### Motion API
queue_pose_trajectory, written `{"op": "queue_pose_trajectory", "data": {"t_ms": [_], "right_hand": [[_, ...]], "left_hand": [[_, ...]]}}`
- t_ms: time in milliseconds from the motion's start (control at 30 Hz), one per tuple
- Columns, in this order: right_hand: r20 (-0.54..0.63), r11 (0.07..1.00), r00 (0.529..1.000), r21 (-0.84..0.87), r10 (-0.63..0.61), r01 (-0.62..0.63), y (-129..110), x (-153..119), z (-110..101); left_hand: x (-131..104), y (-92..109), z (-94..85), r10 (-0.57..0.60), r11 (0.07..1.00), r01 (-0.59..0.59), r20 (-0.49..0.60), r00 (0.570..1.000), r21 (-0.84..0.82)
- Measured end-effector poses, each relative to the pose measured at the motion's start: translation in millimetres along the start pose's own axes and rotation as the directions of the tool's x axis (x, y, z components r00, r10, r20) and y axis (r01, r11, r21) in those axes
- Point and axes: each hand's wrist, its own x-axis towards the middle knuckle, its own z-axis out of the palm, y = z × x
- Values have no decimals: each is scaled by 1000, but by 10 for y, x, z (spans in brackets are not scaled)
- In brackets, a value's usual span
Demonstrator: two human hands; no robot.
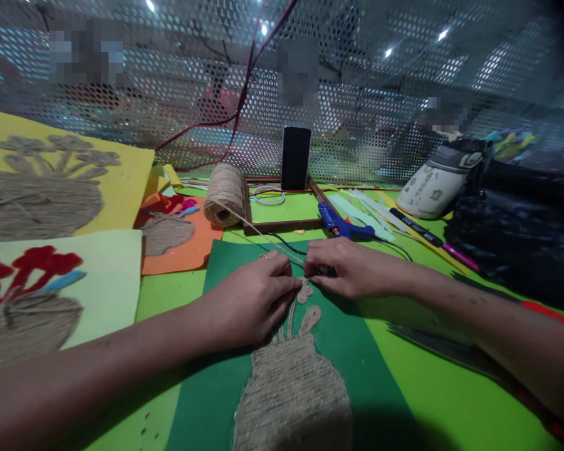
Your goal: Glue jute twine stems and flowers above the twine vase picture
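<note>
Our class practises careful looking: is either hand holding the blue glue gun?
No, the blue glue gun lies beyond the left hand and right hand.

the left hand (251,299) wears a thin gold-toned ring (263,255); both forearms (141,351) are bare.

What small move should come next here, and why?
Probably curl the twine strand into another petal on the small twine flower: the strand runs from the twine spool to the right hand, and the left hand is beside it, at the flower's upper edge.
</note>
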Motion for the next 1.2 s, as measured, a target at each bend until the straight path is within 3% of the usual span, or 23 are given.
{"op": "queue_pose_trajectory", "data": {"t_ms": [333, 500, 667, 733, 833, 933, 1000, 1200], "right_hand": [[2, 1000, 1000, 0, 7, -7, -39, -4, -31], [-147, 999, 989, -31, -29, 24, -83, 30, -90], [-273, 987, 961, -141, 34, -75, -90, -139, -348], [-322, 976, 939, -137, 116, -168, -77, -326, -465], [-463, 925, 843, -110, 276, -364, -18, -669, -550], [-540, 874, 770, -124, 338, -470, 68, -928, -505], [-555, 844, 747, -140, 366, -517, 127, -992, -436], [-473, 809, 815, -298, 336, -506, 347, -780, -289]], "left_hand": [[-24, -4, -31, 37, 999, -37, 10, 999, 3], [-10, 3, -42, 30, 999, -31, 27, 999, 19], [-12, 18, -71, 12, 997, -16, 44, 999, 74], [-17, 21, -83, 13, 993, -18, 45, 999, 114], [-26, 11, -90, 17, 987, -26, 55, 998, 160], [-31, -6, -87, 20, 981, -33, 71, 997, 190], [-31, -12, -85, 21, 978, -37, 78, 997, 206], [-32, -10, -91, 35, 973, -50, 70, 997, 224]]}}
